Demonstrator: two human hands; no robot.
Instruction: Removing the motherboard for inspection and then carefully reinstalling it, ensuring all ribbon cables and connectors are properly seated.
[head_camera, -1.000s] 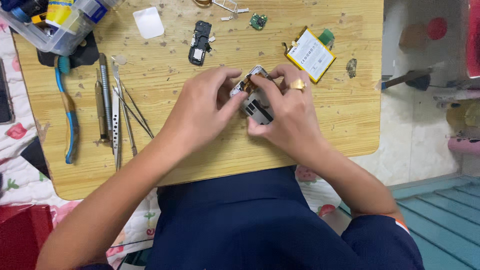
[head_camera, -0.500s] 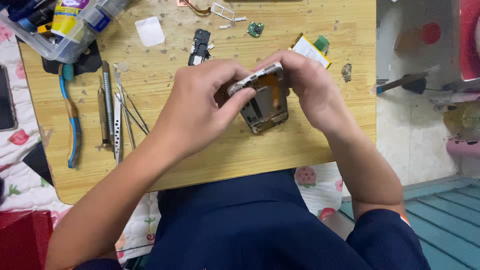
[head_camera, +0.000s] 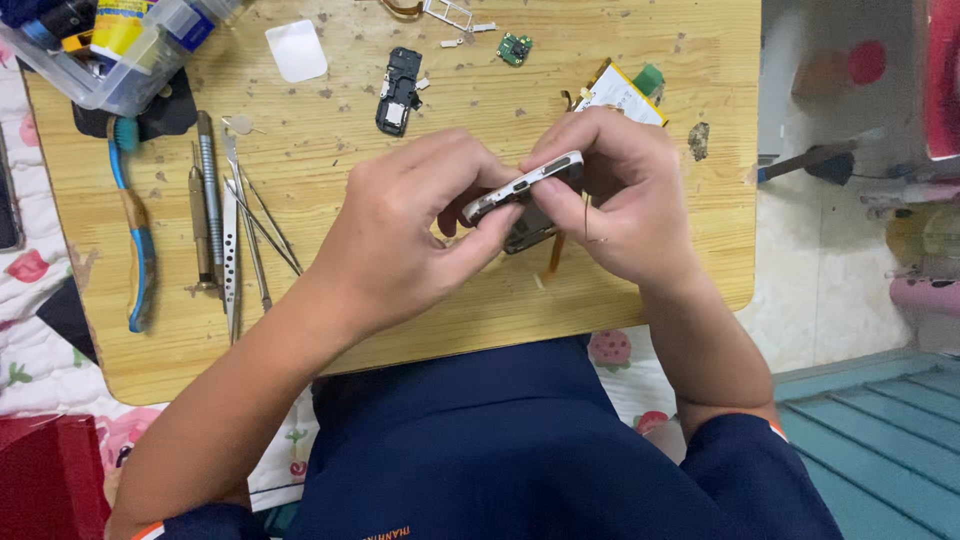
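Both hands clamp phone frame (head_camera: 525, 190) edge-on above counter (head_camera: 420, 300): left hand (head_camera: 405, 235), right hand (head_camera: 630, 195). Light, stiff, likely fragile inside; hold by rim.

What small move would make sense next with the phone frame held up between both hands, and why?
Probably lower the phone frame flat onto the wooden board. Both the left hand and the right hand pinch it edge-up in the air, an orange flex strip dangles beneath, and the tweezers lie out of reach while both hands are occupied.
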